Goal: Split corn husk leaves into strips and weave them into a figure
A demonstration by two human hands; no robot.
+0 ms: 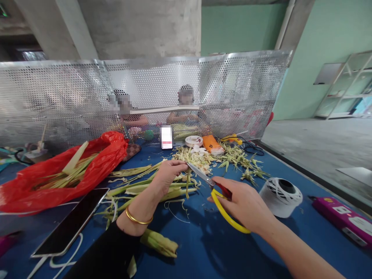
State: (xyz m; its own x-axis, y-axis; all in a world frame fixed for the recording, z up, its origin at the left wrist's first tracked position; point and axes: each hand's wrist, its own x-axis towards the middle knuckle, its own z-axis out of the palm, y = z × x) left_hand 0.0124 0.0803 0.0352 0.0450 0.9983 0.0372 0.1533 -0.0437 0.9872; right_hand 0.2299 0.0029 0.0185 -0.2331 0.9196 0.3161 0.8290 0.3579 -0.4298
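My right hand [238, 199] is closed around the yellow and red handles of a pair of scissors [205, 176], whose blades point up and left. The blade tips reach my left hand [168, 174], which pinches something small at its fingertips, too small to make out. Beneath and beside my left hand lie long green husk strips [136, 188]. Behind the blades is a pile of pale trimmed husk pieces [200, 157]. A folded husk bundle [159, 243] rests near my left forearm.
A red plastic bag [95, 172] with husks and a cabled tablet [71, 223] lie left. At right are a white thread cone [281, 197] and a purple box [343, 219]. Behind a perforated metal screen [157, 87], a phone before it, sit two people.
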